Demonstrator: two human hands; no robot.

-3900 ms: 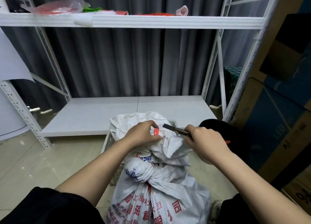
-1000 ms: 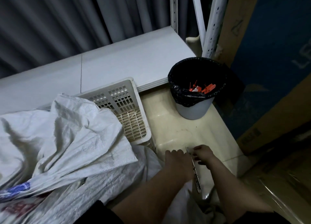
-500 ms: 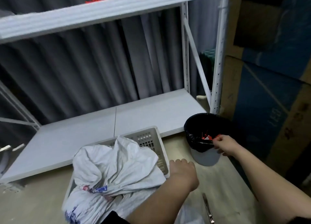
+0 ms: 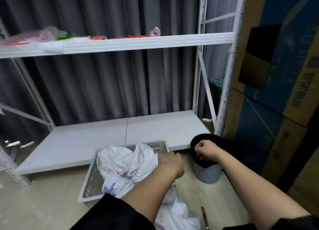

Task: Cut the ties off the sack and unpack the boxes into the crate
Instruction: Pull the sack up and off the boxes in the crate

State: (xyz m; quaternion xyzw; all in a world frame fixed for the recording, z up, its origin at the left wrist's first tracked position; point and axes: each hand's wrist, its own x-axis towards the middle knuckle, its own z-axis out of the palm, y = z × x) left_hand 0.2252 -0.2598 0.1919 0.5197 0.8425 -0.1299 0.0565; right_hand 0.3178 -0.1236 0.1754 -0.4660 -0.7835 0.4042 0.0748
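One hand [image 4: 170, 162] against sack [image 4: 127, 162]

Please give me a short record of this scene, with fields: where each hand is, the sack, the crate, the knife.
left hand: on the sack, at the crate's right edge
right hand: curled over the black-lined bin
sack: white, crumpled, lying partly in the crate
crate: pale plastic, on the floor before the shelf
knife: on the floor, not held

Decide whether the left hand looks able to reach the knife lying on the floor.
Probably yes. The knife lies bare on the floor beside the sack, and the left hand rests at the crate, seemingly holding nothing, with nothing between.
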